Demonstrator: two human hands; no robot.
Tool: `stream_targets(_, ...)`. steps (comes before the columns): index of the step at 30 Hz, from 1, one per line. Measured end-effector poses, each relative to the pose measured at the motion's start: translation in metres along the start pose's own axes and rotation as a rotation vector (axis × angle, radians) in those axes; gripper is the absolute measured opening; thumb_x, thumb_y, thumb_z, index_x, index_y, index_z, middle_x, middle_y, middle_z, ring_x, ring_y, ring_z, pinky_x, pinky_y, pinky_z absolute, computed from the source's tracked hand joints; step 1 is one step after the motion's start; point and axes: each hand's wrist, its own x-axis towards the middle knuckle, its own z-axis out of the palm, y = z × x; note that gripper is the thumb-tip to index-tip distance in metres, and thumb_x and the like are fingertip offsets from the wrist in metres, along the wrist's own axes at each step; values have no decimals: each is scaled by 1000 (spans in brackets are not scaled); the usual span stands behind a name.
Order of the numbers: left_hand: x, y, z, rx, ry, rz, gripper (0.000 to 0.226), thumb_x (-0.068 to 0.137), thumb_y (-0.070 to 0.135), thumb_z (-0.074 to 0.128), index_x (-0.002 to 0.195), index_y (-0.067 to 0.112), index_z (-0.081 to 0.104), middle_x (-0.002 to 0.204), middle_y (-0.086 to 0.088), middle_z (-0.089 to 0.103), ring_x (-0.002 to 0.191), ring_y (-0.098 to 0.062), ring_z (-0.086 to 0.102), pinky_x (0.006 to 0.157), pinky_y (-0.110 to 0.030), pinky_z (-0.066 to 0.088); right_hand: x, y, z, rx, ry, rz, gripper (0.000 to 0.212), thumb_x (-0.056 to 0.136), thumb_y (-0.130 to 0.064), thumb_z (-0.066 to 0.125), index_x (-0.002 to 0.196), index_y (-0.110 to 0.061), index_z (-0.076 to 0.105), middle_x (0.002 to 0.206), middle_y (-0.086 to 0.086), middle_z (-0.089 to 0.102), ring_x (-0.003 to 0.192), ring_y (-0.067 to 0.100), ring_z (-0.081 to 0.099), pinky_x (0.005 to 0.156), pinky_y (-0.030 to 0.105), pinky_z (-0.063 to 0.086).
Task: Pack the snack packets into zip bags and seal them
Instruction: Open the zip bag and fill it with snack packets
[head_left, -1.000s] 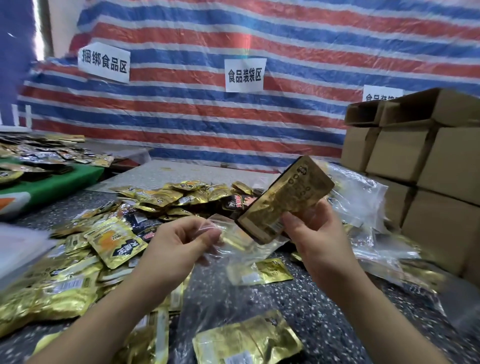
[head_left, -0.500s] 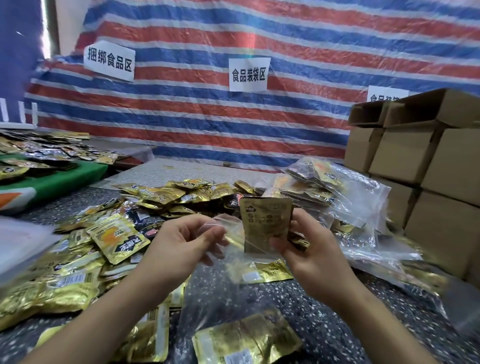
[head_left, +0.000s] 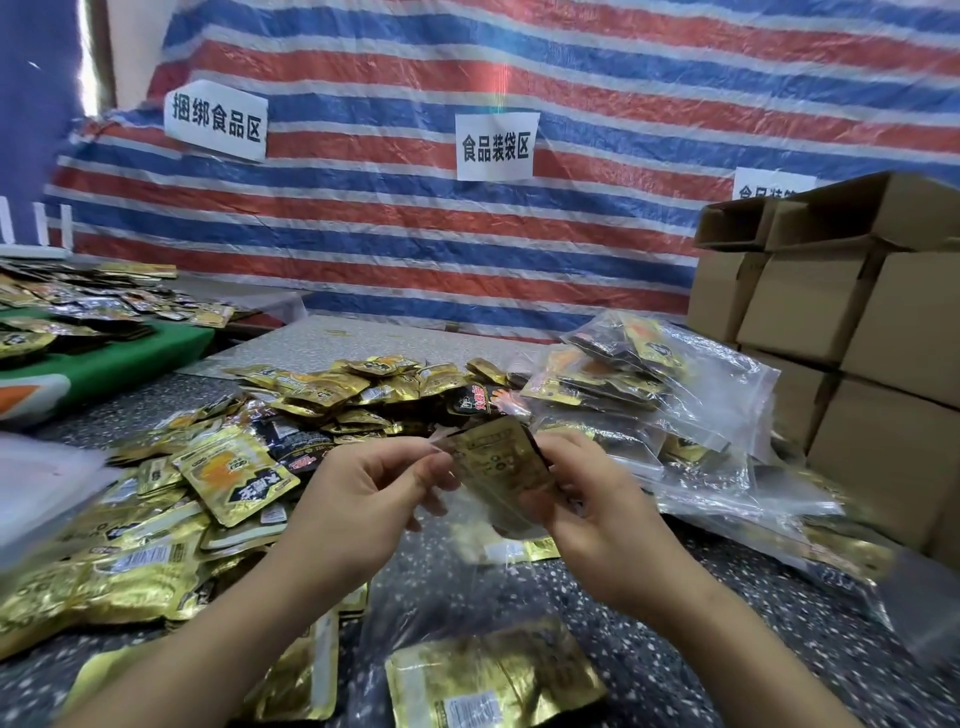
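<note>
My left hand (head_left: 363, 493) pinches the mouth of a clear zip bag (head_left: 467, 566) that hangs down between both hands. My right hand (head_left: 592, 509) grips a gold snack packet (head_left: 493, 462), tilted and partly lowered into the bag's opening. A big heap of loose gold snack packets (head_left: 218, 483) spreads over the left and middle of the speckled table. Another gold packet (head_left: 493, 680) lies under clear plastic near the front edge. Filled zip bags (head_left: 649, 384) are stacked to the right.
Brown cardboard boxes (head_left: 852, 312) stand stacked at the right. A green-topped table (head_left: 119, 353) with more packets is at the far left. A striped tarp with paper signs hangs behind. White material (head_left: 41, 483) sits at the left edge.
My right hand has brought the gold packet down from raised and tilted to the bag's mouth and part-way in. My left hand has kept its pinch on the bag.
</note>
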Motion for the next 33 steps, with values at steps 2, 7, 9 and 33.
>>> stream_targets(2, -1, -3, -1, 28, -4, 17, 23, 77, 45, 60, 81, 29, 76, 81, 0, 75, 64, -13, 68, 53, -23, 51, 2, -1, -2, 1, -60, 33, 50, 90, 6, 55, 116, -35, 65, 110, -17, 63, 103, 3, 62, 86, 15, 50)
stream_targets(7, -2, -6, -3, 82, 18, 67, 23, 81, 50, 57, 88, 39, 76, 86, 3, 75, 74, -18, 68, 64, -44, 56, 3, -8, -10, -53, -195, 85, 65, 96, 1, 49, 127, -57, 54, 111, -15, 69, 96, 7, 68, 85, 42, 58)
stream_targets(9, -1, -3, -2, 74, -4, 88, 23, 81, 49, 58, 88, 38, 76, 87, 7, 75, 79, -12, 68, 67, -38, 57, 4, -12, -15, -106, -249, 87, 73, 95, 0, 47, 131, -64, 47, 116, -20, 64, 95, 3, 63, 83, 36, 57)
stream_targets(33, 3, -5, 7, -135, 160, -118, 30, 80, 41, 60, 79, 16, 77, 78, -3, 76, 73, -10, 72, 61, -14, 53, 0, 9, -12, -167, -169, 161, 17, 99, -26, 59, 88, -21, 71, 82, -3, 67, 79, 11, 59, 69, 32, 48)
